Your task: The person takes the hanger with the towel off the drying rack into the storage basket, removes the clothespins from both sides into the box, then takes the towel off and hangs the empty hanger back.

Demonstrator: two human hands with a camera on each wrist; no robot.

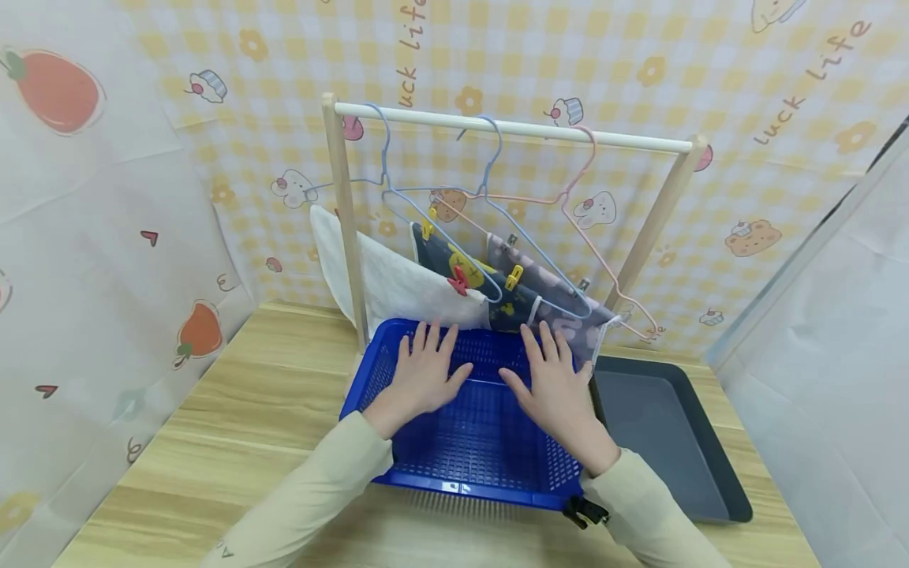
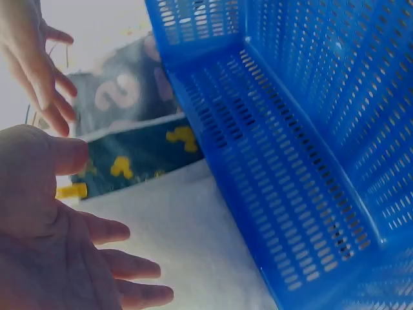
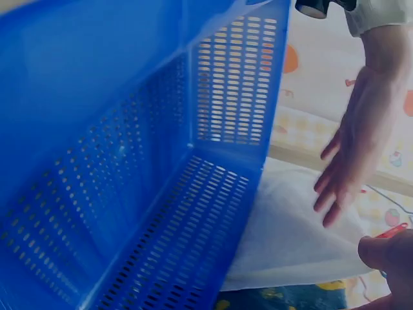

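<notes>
Both bare hands are held over the blue perforated basket [image 1: 454, 487], with fingers spread and nothing in them. The left hand [image 1: 426, 377] is over the basket's left part, its fingertips near the far rim beside a white cloth [image 1: 394, 276]. Over the right part is the right hand [image 1: 561, 394], its fingers close to a dark cloth with yellow figures [image 1: 510, 314] and a grey-mauve patterned cloth [image 1: 578, 335]. In the left wrist view, the left palm [image 2: 45, 239] shows straight, separated fingers. The cloths hang from two blue hangers [image 1: 529, 239] and a pink hanger [image 1: 596, 256].
A wooden rack with a white rod [image 1: 511, 125] stands behind the basket. Clips sit on the cloths: a red clip [image 1: 459, 282], a yellow clip [image 1: 514, 278] and a grey clip [image 1: 583, 286] among them. A dark shallow tray [image 1: 735, 497] lies right on the wood-grain table [image 1: 185, 442].
</notes>
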